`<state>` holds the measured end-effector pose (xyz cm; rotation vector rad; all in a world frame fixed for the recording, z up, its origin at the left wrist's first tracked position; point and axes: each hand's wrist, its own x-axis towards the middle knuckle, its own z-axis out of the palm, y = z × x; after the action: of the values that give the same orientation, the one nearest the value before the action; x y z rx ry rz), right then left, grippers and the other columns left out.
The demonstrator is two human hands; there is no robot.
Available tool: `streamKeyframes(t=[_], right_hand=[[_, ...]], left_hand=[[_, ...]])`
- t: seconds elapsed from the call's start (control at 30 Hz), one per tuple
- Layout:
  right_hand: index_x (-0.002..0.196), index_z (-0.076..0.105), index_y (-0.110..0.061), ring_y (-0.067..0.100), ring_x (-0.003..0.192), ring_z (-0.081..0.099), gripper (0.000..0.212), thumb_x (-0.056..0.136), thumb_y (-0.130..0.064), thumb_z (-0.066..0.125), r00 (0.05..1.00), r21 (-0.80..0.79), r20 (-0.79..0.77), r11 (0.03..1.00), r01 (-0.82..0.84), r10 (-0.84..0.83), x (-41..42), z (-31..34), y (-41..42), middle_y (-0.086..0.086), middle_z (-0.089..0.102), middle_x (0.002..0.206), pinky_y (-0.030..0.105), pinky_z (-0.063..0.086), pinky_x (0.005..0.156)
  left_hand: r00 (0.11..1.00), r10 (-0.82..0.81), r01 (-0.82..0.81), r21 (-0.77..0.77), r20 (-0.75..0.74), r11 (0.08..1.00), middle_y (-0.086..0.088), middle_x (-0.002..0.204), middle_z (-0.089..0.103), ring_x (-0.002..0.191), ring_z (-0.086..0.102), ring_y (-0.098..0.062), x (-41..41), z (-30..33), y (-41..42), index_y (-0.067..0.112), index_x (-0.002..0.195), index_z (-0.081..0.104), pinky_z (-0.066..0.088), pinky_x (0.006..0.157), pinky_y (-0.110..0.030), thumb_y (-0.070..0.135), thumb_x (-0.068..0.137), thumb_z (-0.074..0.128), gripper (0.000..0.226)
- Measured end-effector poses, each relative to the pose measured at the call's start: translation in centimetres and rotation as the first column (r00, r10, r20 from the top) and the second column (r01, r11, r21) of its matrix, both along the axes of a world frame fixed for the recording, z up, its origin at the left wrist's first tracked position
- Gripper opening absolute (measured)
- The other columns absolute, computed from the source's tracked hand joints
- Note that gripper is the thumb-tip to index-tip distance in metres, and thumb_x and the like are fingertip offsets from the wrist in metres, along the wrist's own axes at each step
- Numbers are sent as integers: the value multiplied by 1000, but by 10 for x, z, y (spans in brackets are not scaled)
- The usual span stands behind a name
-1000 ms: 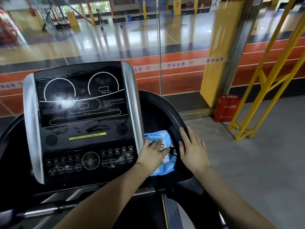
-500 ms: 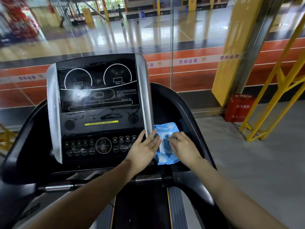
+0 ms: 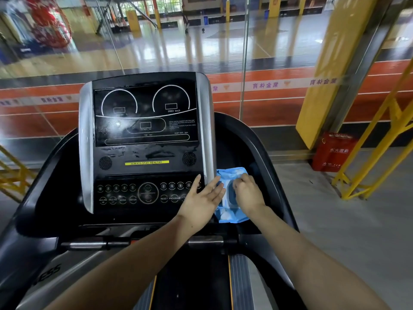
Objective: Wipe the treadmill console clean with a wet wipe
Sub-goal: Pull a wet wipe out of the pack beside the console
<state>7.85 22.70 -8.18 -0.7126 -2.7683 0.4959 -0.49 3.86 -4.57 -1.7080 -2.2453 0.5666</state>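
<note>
Blue plastic, the wet wipe pack [image 3: 232, 173], lies in the black side tray [image 3: 257, 153] just right of the console's silver edge, and both hands are on it. Nearest the camera, two bare forearms reach forward over the treadmill belt [image 3: 192, 283] and the chrome crossbar [image 3: 205, 241]. The left hand [image 3: 201, 202] lies flat with fingers straight and together, its fingertips against the pack's left edge and its palm over the lower right buttons. The right hand [image 3: 247, 194] has its fingers curled at the pack's white lid [image 3: 229, 195], apparently pinching it, though the exact grip is hidden by the knuckles. A second ago this hand rested on the curved black handrail [image 3: 266, 157] beside the pack; it has since come across onto the lid, while the left hand has kept bracing. That suggests the pack is being opened and no wipe is out yet, so the wiping itself has not begun.

Beyond the hands, the treadmill console [image 3: 145, 153] stands tilted, with smears and dull patches on its dark display. The tray is narrow, hemmed between console trim and handrail, so a wipe probably has to be drawn upward. The console face itself is open to a sweep from either hand. Farther off are a glass wall [image 3: 245, 63] and a yellow pillar [image 3: 330, 74].
</note>
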Motion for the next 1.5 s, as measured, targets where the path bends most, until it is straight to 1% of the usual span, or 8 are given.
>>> streamKeyframes(t=[0.07, 0.23, 0.37, 0.57, 0.67, 0.93, 1.2, 1.5], right_hand=[[108, 65, -9, 28, 114, 50, 28, 87, 8, 56, 998, 83, 35, 995, -52, 49, 3, 0, -2, 7, 55, 119, 37, 47, 92], [88, 60, -18, 15, 84, 39, 35, 73, 14, 67, 993, 150, -80, 986, -72, 85, 31, -16, -6, -8, 51, 90, 29, 38, 73], [84, 63, -20, 20, 81, 56, 31, 77, 6, 78, 979, 203, -104, 967, -152, 176, 52, -23, -9, -8, 64, 80, 29, 37, 70], [82, 60, -21, 21, 76, 56, 30, 73, -1, 81, 971, 243, -10, 943, -228, 237, 52, -21, -7, -8, 64, 67, 30, 41, 65], [93, 65, -20, 23, 80, 60, 4, 96, -22, 66, 987, 157, -15, 975, -156, 160, 44, -12, -6, 1, 67, 75, 36, 53, 72], [96, 73, -18, 24, 89, 65, 20, 101, -22, 54, 991, 131, 95, 988, 79, -92, 17, 8, -9, 2, 72, 90, 33, 48, 64], [105, 71, -9, 29, 98, 70, 20, 97, -9, 52, 944, 309, 327, 949, -62, -44, 1, 18, -8, 8, 74, 102, 34, 46, 67], [123, 64, -6, 28, 114, 66, 28, 98, -9, 53, 935, 331, 353, 929, -166, 41, -10, 13, -2, 11, 73, 117, 36, 55, 84]], left_hand=[[1000, -3, 3, -10, -3, 1000, -7, 176, 1, 158, -23, -27, 1, 2, -1, 12, 166, 2, -11, 124, -66, 21, 108, 37, 69], [1000, -8, 8, -4, 6, 1000, -5, 176, -3, 157, -27, -26, -1, 2, -2, 13, 166, -1, -15, 122, -66, 18, 108, 39, 71], [999, -4, 4, 15, 32, 1000, -4, 176, -2, 153, -32, -25, -5, -1, -2, 15, 166, 1, -16, 120, -67, 13, 105, 43, 75], [999, 5, -5, 5, 52, 1000, -3, 176, -5, 156, -30, -25, -5, -2, -2, 15, 166, -1, -15, 120, -69, 7, 102, 44, 79], [998, 6, -6, 5, 62, 1000, -3, 176, -6, 156, -31, -24, -6, -2, -2, 16, 166, 0, -15, 120, -70, 5, 101, 47, 82], [994, 23, -24, 5, 109, 1000, -2, 176, -6, 155, -34, -22, -3, 0, -2, 16, 167, -2, -9, 121, -73, 3, 99, 48, 85], [989, 35, -40, 33, 144, 999, -1, 176, -8, 154, -36, -21, -3, -6, -1, 17, 167, 2, -14, 118, -75, 0, 99, 47, 83], [987, 39, -45, 33, 154, 998, -2, 176, -6, 154, -35, -20, -2, -4, -2, 16, 166, 3, -15, 114, -79, 1, 99, 49, 83]])
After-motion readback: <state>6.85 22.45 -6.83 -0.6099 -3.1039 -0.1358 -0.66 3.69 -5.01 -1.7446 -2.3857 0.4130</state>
